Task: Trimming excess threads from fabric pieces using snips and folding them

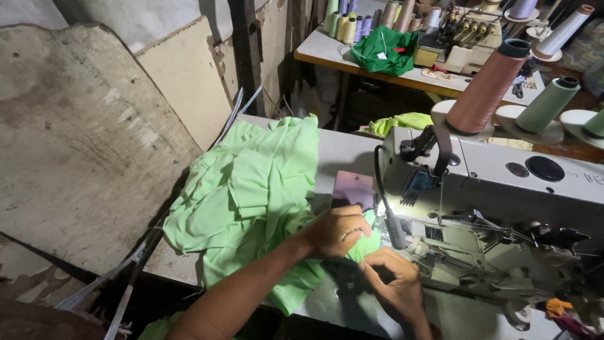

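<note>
Lying in loose folds on the grey desk (343, 151), the light green thin knit fabric piece (248, 195) looks soft, light and limp, so in my judgement it will bend and slide easily and will not keep any shape when it is lifted. Most of it is heaped at the left of the grey industrial sewing machine (503, 208), and one edge reaches under the machine head, near the needle area. The left hand (336, 232) is closed, with the fingers curled down on this edge and pressing it to the desk. The right hand (390, 277) is also closed, pinching a small part of the same edge just beside the left one. The best place to take hold seems to be the edge near the needle, flat between fingers, because the heap itself would only stretch and slip. Cones of pink and pale green thread (487, 88) stand on top of the machine
</note>
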